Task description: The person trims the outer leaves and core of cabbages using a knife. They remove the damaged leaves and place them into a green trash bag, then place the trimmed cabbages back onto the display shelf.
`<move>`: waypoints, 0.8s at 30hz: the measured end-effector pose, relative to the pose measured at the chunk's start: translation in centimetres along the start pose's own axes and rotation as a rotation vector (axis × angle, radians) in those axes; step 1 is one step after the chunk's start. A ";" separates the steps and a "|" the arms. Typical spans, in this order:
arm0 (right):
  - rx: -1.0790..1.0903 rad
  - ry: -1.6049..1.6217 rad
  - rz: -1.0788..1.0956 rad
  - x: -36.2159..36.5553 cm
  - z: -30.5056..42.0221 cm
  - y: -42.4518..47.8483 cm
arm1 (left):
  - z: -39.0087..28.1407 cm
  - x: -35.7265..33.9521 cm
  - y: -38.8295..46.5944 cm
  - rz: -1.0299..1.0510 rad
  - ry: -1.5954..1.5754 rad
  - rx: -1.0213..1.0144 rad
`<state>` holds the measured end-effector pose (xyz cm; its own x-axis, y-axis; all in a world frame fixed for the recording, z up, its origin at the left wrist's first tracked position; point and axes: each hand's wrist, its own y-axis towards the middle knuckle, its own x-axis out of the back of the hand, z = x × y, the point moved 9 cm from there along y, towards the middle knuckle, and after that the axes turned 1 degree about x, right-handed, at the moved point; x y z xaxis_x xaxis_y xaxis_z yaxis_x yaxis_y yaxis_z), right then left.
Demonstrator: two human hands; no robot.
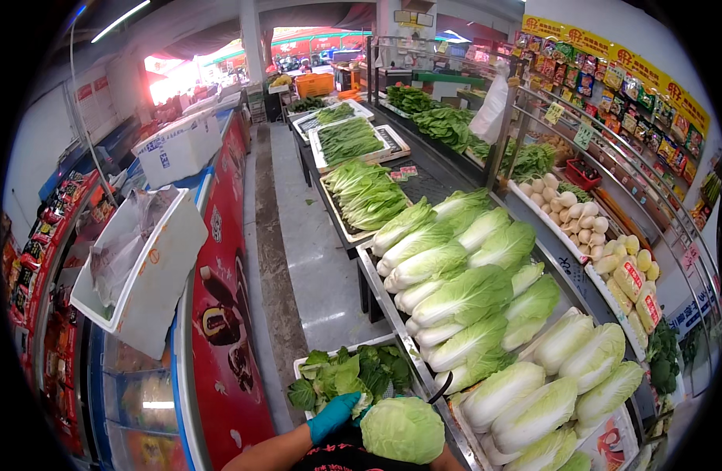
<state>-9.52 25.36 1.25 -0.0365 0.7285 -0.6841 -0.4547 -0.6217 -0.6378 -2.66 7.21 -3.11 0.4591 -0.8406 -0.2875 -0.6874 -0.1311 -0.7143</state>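
My left hand, in a teal glove, is closed at the edge of a loose green cabbage leaf. Below and to its right, a round, pale green cabbage is held up in front of my dark apron. My right forearm runs behind this cabbage, and the right hand is almost wholly hidden by it; a scrap of teal shows at the cabbage's left side. Beyond my hands, a white crate on the floor holds a heap of loose outer leaves.
Napa cabbages lie in rows on a metal-edged stand to my right, with more in a foam box. Leafy greens fill trays farther along. At left stands a red-sided chest freezer bearing a tilted foam box. An aisle runs between.
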 end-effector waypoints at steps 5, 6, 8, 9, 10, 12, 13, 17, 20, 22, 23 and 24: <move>0.009 0.022 -0.014 0.7 0.0 0.3 | -3.9 2.8 -0.6 -0.296 0.628 -0.293; 0.007 0.030 -0.011 0.6 0.0 0.3 | -4.9 3.0 -1.8 -0.338 0.636 -0.405; -0.002 0.036 0.001 0.4 -0.2 0.5 | -4.9 5.0 -2.7 -0.379 0.652 -0.467; -0.005 0.044 0.002 0.5 -0.2 0.6 | -5.1 4.2 -3.3 -0.312 0.526 -0.445; -0.003 0.052 0.004 0.5 -0.2 0.7 | -5.9 2.7 -5.1 -0.243 0.405 -0.415; -0.001 0.076 0.014 0.6 0.0 0.6 | -6.1 0.6 -8.0 -0.130 0.334 -0.339; 0.005 0.084 0.026 0.7 0.1 0.4 | -6.8 -0.9 -9.7 -0.081 0.333 -0.375; 0.006 0.114 0.093 0.1 -0.3 0.3 | -9.2 -6.4 -15.4 0.051 0.441 -0.459; -0.290 0.310 0.134 -2.1 -3.4 1.1 | -7.5 -5.8 -16.5 -0.066 0.621 -0.508; -0.135 0.344 0.281 -2.8 -3.9 2.0 | -6.8 -6.5 -17.0 -0.063 0.589 -0.550; -0.111 0.380 0.312 -3.6 -4.1 1.7 | -6.6 -5.8 -17.0 -0.074 0.578 -0.573; -0.104 0.360 0.324 -4.1 -4.8 1.6 | -6.5 -4.4 -17.0 -0.112 0.669 -0.574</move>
<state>-5.84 20.06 1.36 0.1567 0.3587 -0.9202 -0.3785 -0.8388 -0.3914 3.37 9.69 14.43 0.2389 -0.9146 0.3263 -0.9169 -0.3231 -0.2344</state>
